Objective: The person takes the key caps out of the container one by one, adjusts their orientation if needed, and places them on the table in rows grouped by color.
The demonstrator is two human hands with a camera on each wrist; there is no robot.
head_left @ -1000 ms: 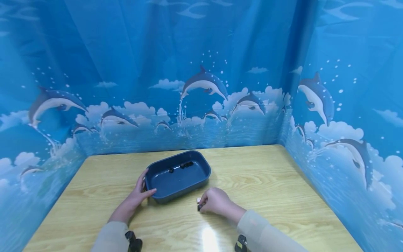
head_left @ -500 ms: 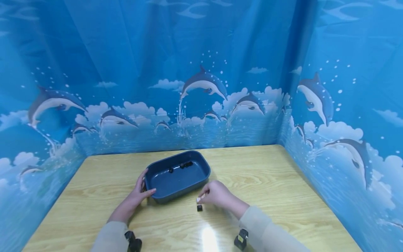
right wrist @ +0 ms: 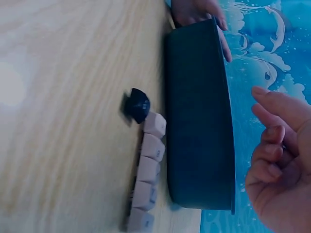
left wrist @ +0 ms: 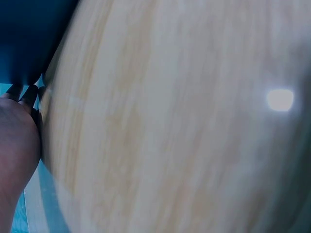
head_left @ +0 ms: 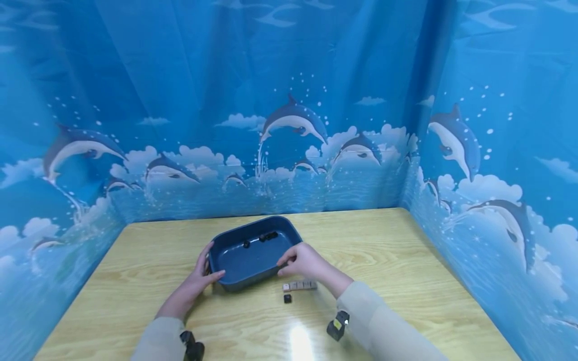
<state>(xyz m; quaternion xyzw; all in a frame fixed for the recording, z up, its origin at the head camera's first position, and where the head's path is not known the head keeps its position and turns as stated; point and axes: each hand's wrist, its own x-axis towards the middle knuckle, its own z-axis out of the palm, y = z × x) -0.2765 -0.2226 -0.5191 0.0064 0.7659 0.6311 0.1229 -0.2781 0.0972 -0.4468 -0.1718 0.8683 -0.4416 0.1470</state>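
Blue printed sheeting [head_left: 217, 60] wraps far, left and right sides from where I stand; leaping dolphins [head_left: 295, 113], white clouds [head_left: 203, 156], water [head_left: 217, 198] low down. Dark fold [head_left: 417, 75] far right. Pale wood-grain tabletop [head_left: 370, 250], far edge meeting sheeting. White glare patch [head_left: 300, 343], near side.

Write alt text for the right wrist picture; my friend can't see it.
A right hand, seemingly empty, hovers beside the rim of a blue bin on a wood-grain table. Five pale keycaps line up by the bin, a black keycap near one end; a left hand holds the bin's far end.
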